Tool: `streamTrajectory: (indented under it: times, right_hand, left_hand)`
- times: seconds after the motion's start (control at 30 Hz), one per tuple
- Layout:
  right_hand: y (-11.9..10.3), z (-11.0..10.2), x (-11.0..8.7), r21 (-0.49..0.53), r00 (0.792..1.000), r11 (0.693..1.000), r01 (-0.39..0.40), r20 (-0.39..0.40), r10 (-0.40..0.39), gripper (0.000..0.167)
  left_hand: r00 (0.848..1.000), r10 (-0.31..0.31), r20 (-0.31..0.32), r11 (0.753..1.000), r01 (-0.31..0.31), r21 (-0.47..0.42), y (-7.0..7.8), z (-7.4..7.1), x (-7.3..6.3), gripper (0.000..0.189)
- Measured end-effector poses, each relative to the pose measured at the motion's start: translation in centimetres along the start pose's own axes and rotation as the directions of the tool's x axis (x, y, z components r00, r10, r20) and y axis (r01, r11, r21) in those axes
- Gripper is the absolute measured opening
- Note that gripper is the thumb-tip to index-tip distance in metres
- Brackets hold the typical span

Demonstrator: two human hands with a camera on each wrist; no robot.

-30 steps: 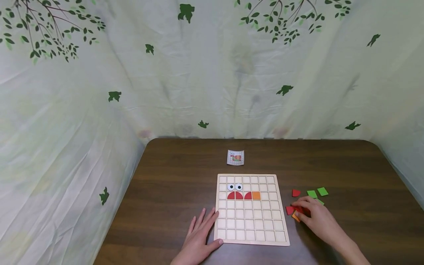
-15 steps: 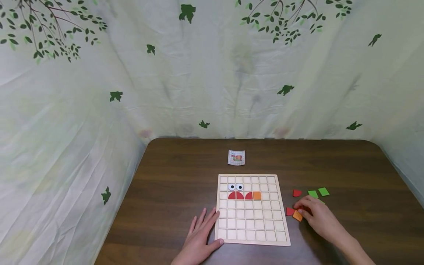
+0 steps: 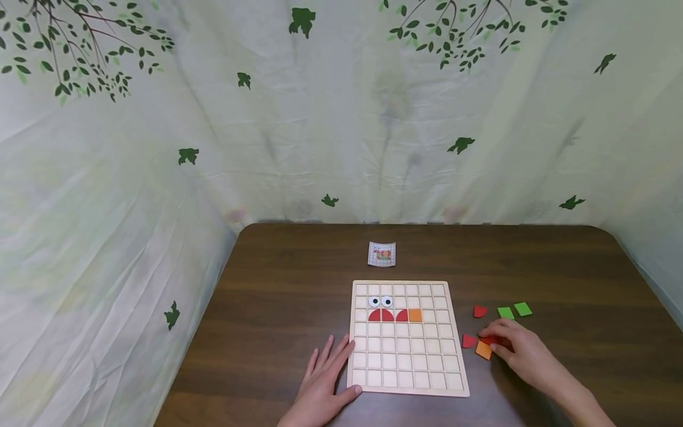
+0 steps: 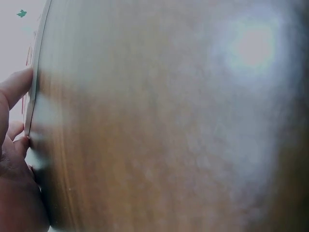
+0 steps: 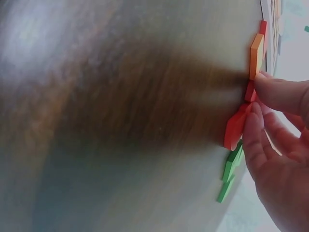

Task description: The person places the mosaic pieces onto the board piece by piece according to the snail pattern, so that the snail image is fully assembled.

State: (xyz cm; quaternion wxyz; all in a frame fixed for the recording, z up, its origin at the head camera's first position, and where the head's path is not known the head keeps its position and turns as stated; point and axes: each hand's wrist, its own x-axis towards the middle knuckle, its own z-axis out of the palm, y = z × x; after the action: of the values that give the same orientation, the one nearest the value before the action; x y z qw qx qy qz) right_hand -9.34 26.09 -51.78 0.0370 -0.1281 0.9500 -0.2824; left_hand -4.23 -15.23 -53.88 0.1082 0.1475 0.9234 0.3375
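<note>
My left hand [image 3: 324, 382] lies with spread fingers along the left edge of a pale wooden grid board [image 3: 408, 379], fingertips and thumb on its rim. On the board sit two eye tiles [image 3: 380, 302], several red curved tiles [image 3: 387, 316] and an orange square tile [image 3: 415, 315]. To the right of the board my right hand [image 3: 520, 351] pinches a red tile [image 5: 250, 92] between thumb and fingertips, low at the tabletop. A loose orange tile [image 3: 483, 350] lies against the thumb; another red tile [image 3: 469, 341] is just left of it.
Beyond the right hand lie a red tile [image 3: 479, 311] and green tiles [image 3: 523, 309]. A small picture card [image 3: 382, 254] with a coloured figure on a grid is behind the board. The brown table [image 3: 299, 261] ends at a leaf-patterned curtain [image 3: 363, 118].
My right hand has moved slightly right, its thumb sliding off the top of the loose orange tile, which has shifted a little right. My left hand keeps its place on the board.
</note>
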Motion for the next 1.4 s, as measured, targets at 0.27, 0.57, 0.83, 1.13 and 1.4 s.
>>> streamTrajectory:
  times: [0.27,0.57,0.83,1.13,1.4]
  right_hand:
    - [0.1,0.0,-0.2,0.028,1.000,1.000,-0.009,0.000,0.009,0.024]
    - [0.0,-0.3,-0.3,0.024,0.998,1.000,0.008,-0.061,-0.007,0.027]
    - [-0.5,-1.4,1.1,0.127,0.997,0.991,-0.044,-0.062,0.052,0.034]
    - [-1.5,-0.5,2.6,0.240,0.994,0.970,-0.036,-0.087,0.059,0.027]
    - [-3.3,0.4,4.0,0.293,0.984,0.945,-0.147,-0.056,0.170,0.015]
  left_hand:
    - [1.000,0.015,-0.017,1.000,-0.015,0.005,0.0,0.1,-0.1,0.075]
    - [0.999,0.029,-0.031,0.999,-0.029,0.015,0.1,0.0,0.0,0.075]
    - [0.999,0.034,-0.035,0.999,-0.033,0.027,0.0,-0.1,0.1,0.075]
    - [0.999,0.031,-0.027,0.999,-0.031,0.020,0.0,0.0,0.0,0.075]
    - [0.999,0.022,-0.027,1.000,-0.022,0.007,0.4,-0.2,-0.1,0.075]
